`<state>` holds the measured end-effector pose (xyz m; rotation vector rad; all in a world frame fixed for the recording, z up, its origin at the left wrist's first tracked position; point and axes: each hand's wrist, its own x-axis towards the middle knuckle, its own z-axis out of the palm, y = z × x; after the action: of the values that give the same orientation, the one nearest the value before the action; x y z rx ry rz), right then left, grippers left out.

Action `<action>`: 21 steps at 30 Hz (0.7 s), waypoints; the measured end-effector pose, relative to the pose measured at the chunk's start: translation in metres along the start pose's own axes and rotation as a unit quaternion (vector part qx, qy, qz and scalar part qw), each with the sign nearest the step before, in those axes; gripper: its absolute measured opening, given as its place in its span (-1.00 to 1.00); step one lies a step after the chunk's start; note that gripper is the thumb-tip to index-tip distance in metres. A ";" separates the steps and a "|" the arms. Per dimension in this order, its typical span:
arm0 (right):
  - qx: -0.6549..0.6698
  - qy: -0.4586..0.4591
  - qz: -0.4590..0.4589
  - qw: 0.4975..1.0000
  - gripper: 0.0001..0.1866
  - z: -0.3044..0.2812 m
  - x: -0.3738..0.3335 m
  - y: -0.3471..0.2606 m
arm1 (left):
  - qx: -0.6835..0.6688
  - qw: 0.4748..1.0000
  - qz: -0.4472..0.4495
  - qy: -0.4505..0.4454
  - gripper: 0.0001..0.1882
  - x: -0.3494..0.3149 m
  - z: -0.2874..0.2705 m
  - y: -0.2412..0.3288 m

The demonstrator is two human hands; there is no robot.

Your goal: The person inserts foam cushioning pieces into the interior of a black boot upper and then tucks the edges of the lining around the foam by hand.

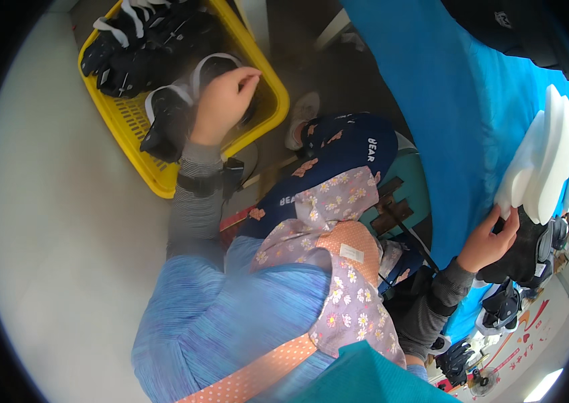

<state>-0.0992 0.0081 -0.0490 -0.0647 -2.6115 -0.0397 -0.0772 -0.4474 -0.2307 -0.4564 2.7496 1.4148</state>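
Observation:
My left hand (224,104) is over the near end of a yellow plastic basket (275,97), its fingers curled together in a pinch. Whatever lies between those fingertips, if anything, I cannot make out. Just under and beside that hand are black pieces (167,121) with white curved rims. At the right, my right hand (489,242) has its thumb and fingers closed around the lower tip of a white curved pad (520,164). A second white pad (554,148) leans alongside it. Black padded material (516,258) lies beside the right hand.
More black pieces with white straps (143,47) fill the basket's far end. A blue cloth-covered table (432,101) runs along my right, with a black object (512,30) at its far end. My lap (331,161) and a teal stool (408,181) are between basket and table.

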 end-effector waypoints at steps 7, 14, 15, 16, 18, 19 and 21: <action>-0.010 0.003 -0.008 1.000 -0.67 0.003 0.001 -0.005 | -0.261 0.956 0.097 -0.094 -0.31 0.017 0.109 0.087; -0.007 0.014 0.012 1.000 -0.69 0.001 -0.003 -0.007 | -0.700 0.684 0.155 -0.138 0.19 0.039 0.222 0.245; -0.001 0.004 0.015 1.000 -0.68 0.006 -0.002 0.000 | -0.691 0.694 0.143 -0.141 0.19 0.039 0.226 0.267; 0.001 0.003 0.003 1.000 -0.66 0.007 -0.003 -0.002 | -0.754 0.644 0.108 -0.075 0.25 0.037 0.225 0.280; -0.011 0.003 -0.005 1.000 -0.67 0.007 -0.005 -0.004 | -0.813 0.578 0.068 -0.009 0.31 0.036 0.232 0.286; -0.019 0.005 -0.005 1.000 -0.68 0.006 -0.006 -0.006 | -0.790 0.609 0.064 -0.010 0.35 0.038 0.237 0.284; -0.029 0.003 -0.007 1.000 -0.70 0.006 -0.005 -0.008 | -0.767 0.639 0.056 -0.009 0.38 0.043 0.246 0.280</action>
<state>-0.0982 -0.0001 -0.0568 -0.0669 -2.6040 -0.1200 -0.2210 -0.1082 -0.1592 -0.1564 0.7616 3.3005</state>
